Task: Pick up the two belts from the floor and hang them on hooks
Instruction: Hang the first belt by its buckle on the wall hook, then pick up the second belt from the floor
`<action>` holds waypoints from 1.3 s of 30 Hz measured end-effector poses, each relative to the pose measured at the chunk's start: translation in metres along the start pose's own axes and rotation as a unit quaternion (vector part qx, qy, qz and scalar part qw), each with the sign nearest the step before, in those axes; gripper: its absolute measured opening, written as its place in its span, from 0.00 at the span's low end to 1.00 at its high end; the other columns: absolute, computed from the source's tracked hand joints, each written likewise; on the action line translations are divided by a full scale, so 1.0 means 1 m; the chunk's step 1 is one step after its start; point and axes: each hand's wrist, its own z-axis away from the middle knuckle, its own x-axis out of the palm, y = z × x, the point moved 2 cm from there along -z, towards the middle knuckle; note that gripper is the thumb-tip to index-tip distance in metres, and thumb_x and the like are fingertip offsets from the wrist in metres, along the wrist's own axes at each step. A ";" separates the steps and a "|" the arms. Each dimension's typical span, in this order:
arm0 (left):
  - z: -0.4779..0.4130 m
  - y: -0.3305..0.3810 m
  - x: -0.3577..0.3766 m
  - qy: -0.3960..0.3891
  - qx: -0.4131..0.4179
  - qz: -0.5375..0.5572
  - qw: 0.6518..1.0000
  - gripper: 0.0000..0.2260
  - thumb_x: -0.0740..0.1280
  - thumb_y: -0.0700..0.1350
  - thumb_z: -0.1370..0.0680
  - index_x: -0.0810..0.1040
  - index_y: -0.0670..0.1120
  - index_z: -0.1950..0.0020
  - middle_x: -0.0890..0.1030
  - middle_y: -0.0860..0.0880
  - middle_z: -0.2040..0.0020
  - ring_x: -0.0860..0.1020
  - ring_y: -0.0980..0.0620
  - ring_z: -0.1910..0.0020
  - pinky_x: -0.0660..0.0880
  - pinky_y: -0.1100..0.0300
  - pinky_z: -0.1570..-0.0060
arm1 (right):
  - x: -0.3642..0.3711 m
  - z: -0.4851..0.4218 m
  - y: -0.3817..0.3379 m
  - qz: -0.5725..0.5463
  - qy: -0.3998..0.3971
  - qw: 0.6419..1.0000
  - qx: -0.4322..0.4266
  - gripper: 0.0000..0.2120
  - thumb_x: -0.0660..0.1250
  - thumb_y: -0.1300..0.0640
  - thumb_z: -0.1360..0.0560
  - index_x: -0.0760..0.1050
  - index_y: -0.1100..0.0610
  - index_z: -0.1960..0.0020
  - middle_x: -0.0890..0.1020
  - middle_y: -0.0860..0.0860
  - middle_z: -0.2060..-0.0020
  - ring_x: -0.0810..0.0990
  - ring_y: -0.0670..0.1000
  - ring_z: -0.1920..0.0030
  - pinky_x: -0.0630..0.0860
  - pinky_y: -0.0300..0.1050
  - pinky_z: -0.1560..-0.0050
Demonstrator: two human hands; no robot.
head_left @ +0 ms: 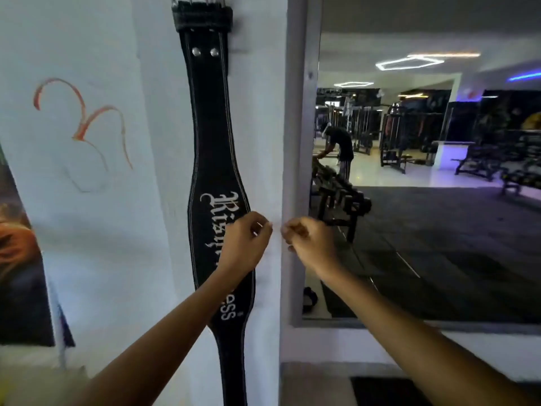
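A black weightlifting belt (213, 136) with white lettering hangs straight down the white wall (123, 200) from its buckle end at the top of the frame; the hook itself is out of view. My left hand (245, 243) is in front of the belt's wide middle part, fingers curled, with nothing visibly held. My right hand (310, 243) is just to the right of it, before the bare wall edge, fingers also curled with nothing visible in them. The two hands nearly touch at the fingertips. No second belt separate from this one can be made out.
A large wall mirror (424, 186) with a grey frame (297, 171) fills the right side and reflects gym machines, a dumbbell rack and a person bending over. A poster (20, 273) hangs on the wall at the lower left, below an orange painted mark (85, 121).
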 end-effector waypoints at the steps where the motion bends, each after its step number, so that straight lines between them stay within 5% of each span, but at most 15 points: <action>1: 0.014 -0.016 0.014 -0.027 -0.027 -0.001 0.999 0.06 0.66 0.46 0.23 0.80 0.45 0.55 0.82 0.48 0.65 0.82 0.45 0.66 0.80 0.49 0.66 | -0.001 0.016 0.023 0.007 -0.010 1.000 0.028 0.02 0.70 0.60 0.25 0.80 0.56 0.56 0.82 0.49 0.64 0.83 0.53 0.59 0.82 0.55 0.50; 4: 0.063 -0.060 0.061 -0.110 -0.108 -0.014 0.988 0.08 0.66 0.46 0.23 0.81 0.43 0.54 0.82 0.47 0.65 0.82 0.43 0.66 0.81 0.45 0.65 | -0.002 0.068 0.092 0.017 -0.049 0.991 0.122 0.04 0.70 0.61 0.25 0.77 0.54 0.57 0.82 0.54 0.58 0.83 0.57 0.55 0.82 0.52 0.50; 8: 0.132 -0.101 0.118 -0.211 -0.241 -0.004 0.947 0.08 0.66 0.42 0.22 0.81 0.38 0.51 0.84 0.40 0.61 0.82 0.43 0.67 0.82 0.49 0.64 | -0.005 0.133 0.176 0.051 -0.077 0.967 0.236 0.06 0.68 0.62 0.24 0.80 0.64 0.49 0.84 0.61 0.54 0.83 0.59 0.54 0.82 0.54 0.47; 13: 0.212 -0.146 0.184 -0.295 -0.349 -0.017 0.889 0.08 0.65 0.40 0.24 0.81 0.37 0.55 0.84 0.36 0.61 0.82 0.38 0.66 0.83 0.48 0.61 | -0.003 0.203 0.265 0.071 -0.102 0.924 0.362 0.11 0.64 0.64 0.27 0.77 0.51 0.63 0.81 0.51 0.63 0.81 0.53 0.60 0.81 0.58 0.48; 18: 0.294 -0.202 0.249 -0.353 -0.444 -0.035 0.823 0.07 0.64 0.39 0.25 0.81 0.37 0.57 0.82 0.39 0.64 0.79 0.43 0.68 0.81 0.49 0.61 | 0.005 0.279 0.363 0.073 -0.137 0.867 0.474 0.08 0.63 0.64 0.26 0.81 0.62 0.53 0.84 0.56 0.58 0.83 0.58 0.55 0.80 0.56 0.47; 23: 0.403 -0.292 0.311 -0.408 -0.508 -0.077 0.755 0.09 0.65 0.40 0.28 0.80 0.42 0.67 0.82 0.34 0.64 0.81 0.36 0.63 0.80 0.41 0.58 | 0.020 0.358 0.472 0.095 -0.146 0.823 0.541 0.08 0.64 0.61 0.24 0.81 0.59 0.51 0.84 0.54 0.58 0.83 0.57 0.57 0.81 0.48 0.58; 28: 0.529 -0.398 0.366 -0.426 -0.565 -0.097 0.700 0.05 0.66 0.48 0.35 0.79 0.48 0.65 0.84 0.34 0.55 0.83 0.33 0.54 0.81 0.41 0.53 | 0.051 0.447 0.596 0.143 -0.220 0.796 0.546 0.09 0.64 0.63 0.24 0.81 0.62 0.49 0.84 0.60 0.51 0.82 0.58 0.50 0.78 0.49 0.52; 31: 0.600 -0.451 0.390 -0.437 -0.599 -0.099 0.664 0.06 0.66 0.48 0.35 0.80 0.48 0.63 0.85 0.34 0.54 0.82 0.33 0.52 0.81 0.41 0.50 | 0.071 0.502 0.663 0.179 -0.305 0.772 0.528 0.09 0.62 0.64 0.25 0.78 0.58 0.49 0.80 0.57 0.52 0.80 0.58 0.50 0.75 0.47 0.56; 33: 0.643 -0.483 0.405 -0.442 -0.620 -0.098 0.641 0.13 0.65 0.47 0.37 0.83 0.42 0.58 0.84 0.33 0.53 0.82 0.32 0.50 0.81 0.42 0.48 | 0.086 0.533 0.707 0.220 -0.385 0.755 0.483 0.07 0.61 0.66 0.25 0.75 0.57 0.51 0.75 0.55 0.55 0.78 0.57 0.51 0.71 0.44 0.60; 35: 0.680 -0.512 0.419 -0.452 -0.632 -0.098 0.622 0.19 0.64 0.47 0.38 0.83 0.39 0.54 0.84 0.33 0.52 0.82 0.32 0.50 0.80 0.42 0.48 | 0.099 0.552 0.747 0.265 -0.454 0.740 0.419 0.11 0.62 0.68 0.25 0.74 0.61 0.44 0.76 0.58 0.48 0.77 0.58 0.45 0.74 0.48 0.52; 39: 0.737 -0.566 0.445 -0.449 -0.656 -0.105 0.597 0.11 0.66 0.43 0.32 0.83 0.38 0.55 0.84 0.36 0.58 0.82 0.38 0.58 0.80 0.49 0.55 | 0.141 0.576 0.830 0.368 -0.559 0.698 0.257 0.22 0.65 0.67 0.26 0.69 0.63 0.32 0.71 0.60 0.34 0.69 0.60 0.32 0.74 0.55 0.37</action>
